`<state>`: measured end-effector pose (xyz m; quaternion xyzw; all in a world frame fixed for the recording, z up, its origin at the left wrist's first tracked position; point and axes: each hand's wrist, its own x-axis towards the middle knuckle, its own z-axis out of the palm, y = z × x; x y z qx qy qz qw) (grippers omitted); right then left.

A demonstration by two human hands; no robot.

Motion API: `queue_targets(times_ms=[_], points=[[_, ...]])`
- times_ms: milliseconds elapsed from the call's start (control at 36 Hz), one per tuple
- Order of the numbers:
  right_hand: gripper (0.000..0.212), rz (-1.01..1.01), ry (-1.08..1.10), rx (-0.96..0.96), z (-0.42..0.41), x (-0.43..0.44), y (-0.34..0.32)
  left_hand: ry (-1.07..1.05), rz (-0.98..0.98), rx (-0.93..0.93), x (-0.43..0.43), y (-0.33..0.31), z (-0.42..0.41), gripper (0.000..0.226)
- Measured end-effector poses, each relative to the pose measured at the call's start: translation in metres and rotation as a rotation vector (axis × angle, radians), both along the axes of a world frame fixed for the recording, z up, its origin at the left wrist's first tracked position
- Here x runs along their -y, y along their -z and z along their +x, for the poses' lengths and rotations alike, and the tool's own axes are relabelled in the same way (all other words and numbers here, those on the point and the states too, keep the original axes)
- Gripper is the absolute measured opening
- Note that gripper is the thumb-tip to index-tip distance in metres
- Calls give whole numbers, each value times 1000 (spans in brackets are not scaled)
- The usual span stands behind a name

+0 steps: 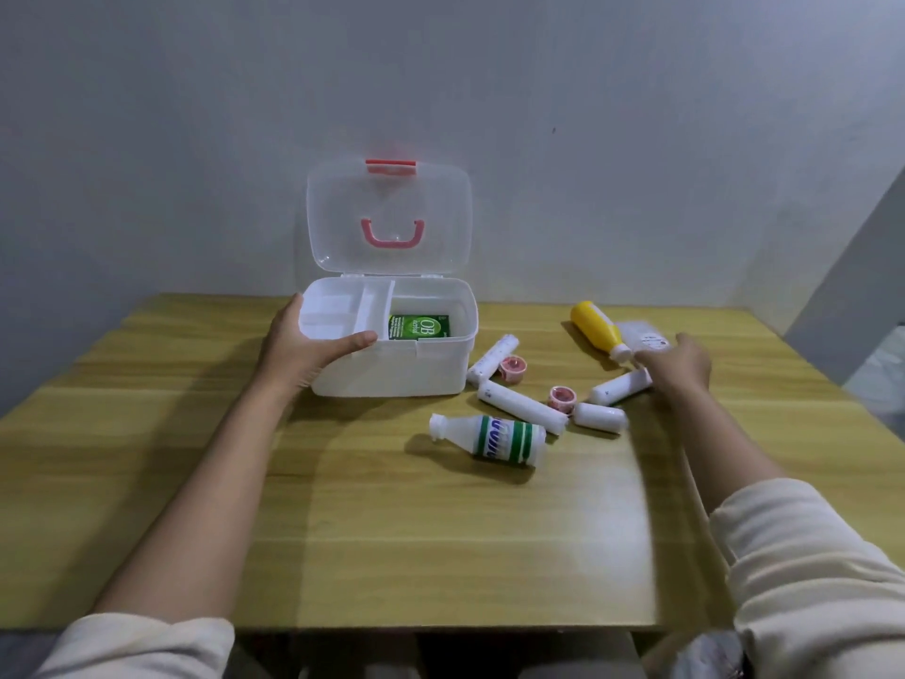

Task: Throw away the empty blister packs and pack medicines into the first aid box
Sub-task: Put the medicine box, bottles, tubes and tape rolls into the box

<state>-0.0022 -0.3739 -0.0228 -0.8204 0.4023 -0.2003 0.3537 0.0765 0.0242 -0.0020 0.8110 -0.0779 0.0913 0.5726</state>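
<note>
The white first aid box [392,372] stands open at the back of the table, its clear lid [389,218] up. A green medicine carton [419,327] lies inside, beside a white divider tray [343,313]. My left hand [303,343] grips the box's front left corner, thumb along the rim. My right hand [678,367] reaches over a clear blister pack [641,335] next to a lying yellow bottle [598,335]; its fingers are spread and blurred. White gauze rolls [521,406], two pink tape rolls [562,398] and a white bottle with a green label [494,436] lie between the hands.
The wooden table [440,531] stands against a grey wall. Its front edge is near my body, its right edge runs close past my right arm. Cream sleeves cover both forearms near the camera.
</note>
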Motion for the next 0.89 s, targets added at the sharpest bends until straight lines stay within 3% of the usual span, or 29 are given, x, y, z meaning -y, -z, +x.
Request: queue_targets(times_ms=[111,167,306,389,472,583,694,833,889], points=[[54,33,5,-37,1,1,3,22,-17,-28,-3,2,1,81],[57,39,17,7,1,2,7,26,-21,-25,-2,1,1,74],[48,70,67,111,0,5,8,34,-46,-29,-1,1,1,85],[45,96,112,197,-1,5,6,29,-71,-46,-2,1,0,80],[42,55,83,309,1,-2,-4,30,-57,-41,-1,1,0,91],[57,6,-70,420,7,-26,-32,31,-58,-37,-2,2,-1,99],[66,52,-365,465,12,-63,-62,28,-67,-23,1,1,-4,116],[65,105,-738,371,24,-106,-89,27,-41,-29,-1,-1,-3,92],[64,33,-825,276,34,-120,-95,19,-23,-50,-3,1,-1,95]])
